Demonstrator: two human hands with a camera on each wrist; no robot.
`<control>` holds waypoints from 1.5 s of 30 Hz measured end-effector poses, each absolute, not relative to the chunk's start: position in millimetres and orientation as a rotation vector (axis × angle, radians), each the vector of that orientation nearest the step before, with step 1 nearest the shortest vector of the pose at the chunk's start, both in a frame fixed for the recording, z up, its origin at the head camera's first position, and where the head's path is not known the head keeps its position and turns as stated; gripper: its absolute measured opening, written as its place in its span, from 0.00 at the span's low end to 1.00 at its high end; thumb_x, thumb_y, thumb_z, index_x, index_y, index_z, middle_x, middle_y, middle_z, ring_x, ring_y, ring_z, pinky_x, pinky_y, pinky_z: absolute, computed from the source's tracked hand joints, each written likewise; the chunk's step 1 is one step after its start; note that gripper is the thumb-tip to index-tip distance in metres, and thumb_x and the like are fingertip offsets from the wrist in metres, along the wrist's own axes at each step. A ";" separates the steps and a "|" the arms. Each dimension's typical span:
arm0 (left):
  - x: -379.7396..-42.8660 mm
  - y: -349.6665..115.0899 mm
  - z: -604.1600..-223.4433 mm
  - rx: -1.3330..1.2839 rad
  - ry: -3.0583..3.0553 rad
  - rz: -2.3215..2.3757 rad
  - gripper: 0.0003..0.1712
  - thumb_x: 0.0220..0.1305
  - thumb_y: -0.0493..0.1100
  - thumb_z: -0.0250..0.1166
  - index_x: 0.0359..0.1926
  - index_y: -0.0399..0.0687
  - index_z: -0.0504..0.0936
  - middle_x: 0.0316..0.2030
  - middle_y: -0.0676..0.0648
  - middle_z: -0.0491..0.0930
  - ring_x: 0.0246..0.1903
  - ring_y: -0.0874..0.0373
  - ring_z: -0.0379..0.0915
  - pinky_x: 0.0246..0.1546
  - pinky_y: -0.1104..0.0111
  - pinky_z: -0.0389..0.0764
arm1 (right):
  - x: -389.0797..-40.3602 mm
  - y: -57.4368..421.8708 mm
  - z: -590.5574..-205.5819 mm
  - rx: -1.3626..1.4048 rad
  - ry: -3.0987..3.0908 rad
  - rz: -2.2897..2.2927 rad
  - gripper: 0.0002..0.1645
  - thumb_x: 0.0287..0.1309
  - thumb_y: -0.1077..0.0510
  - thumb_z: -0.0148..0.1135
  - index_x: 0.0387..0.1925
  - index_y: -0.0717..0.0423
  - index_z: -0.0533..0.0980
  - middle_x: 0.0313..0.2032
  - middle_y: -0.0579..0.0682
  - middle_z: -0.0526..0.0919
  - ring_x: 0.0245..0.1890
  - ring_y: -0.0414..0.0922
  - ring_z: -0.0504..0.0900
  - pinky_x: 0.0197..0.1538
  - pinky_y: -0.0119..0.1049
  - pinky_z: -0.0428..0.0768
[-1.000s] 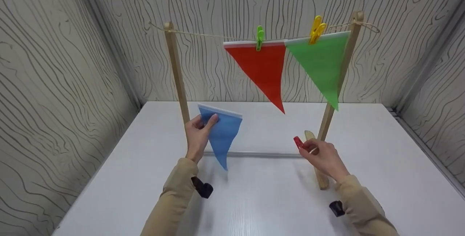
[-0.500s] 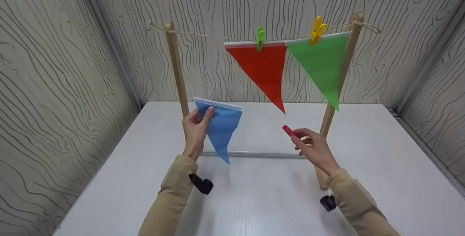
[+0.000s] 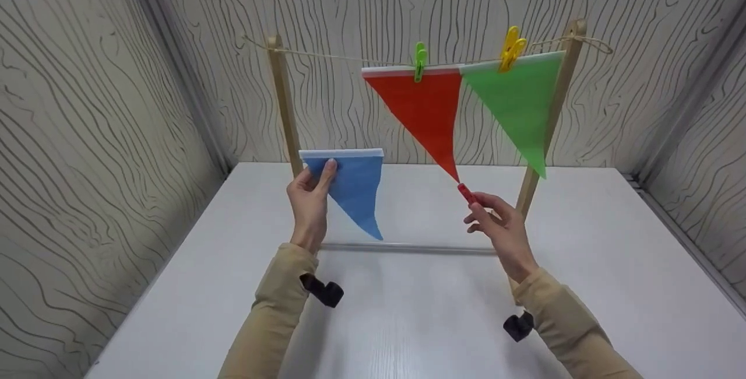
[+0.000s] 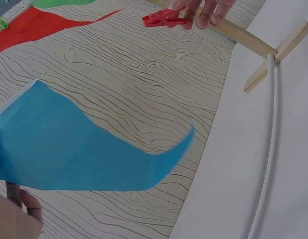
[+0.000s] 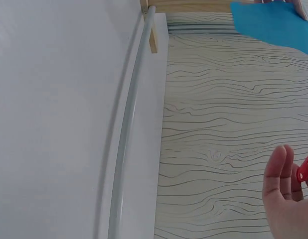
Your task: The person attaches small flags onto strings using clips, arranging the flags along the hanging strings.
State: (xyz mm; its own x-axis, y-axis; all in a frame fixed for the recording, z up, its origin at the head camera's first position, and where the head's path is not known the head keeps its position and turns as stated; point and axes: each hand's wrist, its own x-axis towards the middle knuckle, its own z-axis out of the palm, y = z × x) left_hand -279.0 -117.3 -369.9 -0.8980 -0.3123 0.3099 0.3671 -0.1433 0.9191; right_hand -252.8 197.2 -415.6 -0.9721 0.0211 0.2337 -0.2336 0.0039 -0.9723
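Note:
My left hand (image 3: 309,207) pinches a blue triangular pennant (image 3: 355,183) near its white top edge, thumb in front, and the pennant's tip hangs down curling to the right. Between the thumb and fingers of my right hand (image 3: 504,230) is a red clothespin (image 3: 466,193), its far end pointing up and left, just below the tip of a red pennant (image 3: 428,105) in the head view. The left wrist view shows the blue pennant (image 4: 89,149) side-on and the red clothespin (image 4: 164,18) at the top.
A string (image 3: 326,55) spans two wooden posts. On it a green clothespin (image 3: 419,63) holds the red pennant, and a yellow clothespin (image 3: 511,49) holds a green pennant (image 3: 518,99). A grey rod (image 3: 408,247) joins the posts low down, over the white table (image 3: 396,320).
My left hand has lifted the blue pennant, and its top edge has turned level. My right hand has brought the red clothespin up and slightly left.

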 end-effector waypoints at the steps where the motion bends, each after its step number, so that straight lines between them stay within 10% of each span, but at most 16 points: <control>1: -278.6 -117.4 -368.8 -0.065 -1.687 -2.096 0.17 0.70 0.42 0.65 0.55 0.40 0.83 0.51 0.40 0.87 0.55 0.47 0.83 0.66 0.52 0.77 | -252.2 196.3 -415.2 0.233 -2.048 2.111 0.20 0.72 0.62 0.56 0.61 0.66 0.72 0.44 0.43 0.82 0.38 0.40 0.84 0.46 0.32 0.86; 13: -273.7 -113.9 -352.3 -0.142 -1.610 -2.102 0.12 0.69 0.40 0.66 0.50 0.40 0.85 0.38 0.51 0.89 0.43 0.56 0.86 0.56 0.62 0.82 | -248.7 186.5 -399.6 0.388 -1.534 2.394 0.14 0.71 0.65 0.55 0.53 0.54 0.80 0.42 0.45 0.83 0.42 0.41 0.83 0.52 0.30 0.84; 45: -268.3 -116.3 -298.3 -0.160 -1.298 -2.384 0.16 0.73 0.38 0.60 0.57 0.34 0.79 0.47 0.47 0.82 0.63 0.47 0.74 0.74 0.52 0.65 | -251.3 128.3 -307.9 0.425 -0.896 2.587 0.12 0.58 0.61 0.69 0.44 0.60 0.85 0.41 0.55 0.89 0.42 0.48 0.88 0.56 0.34 0.84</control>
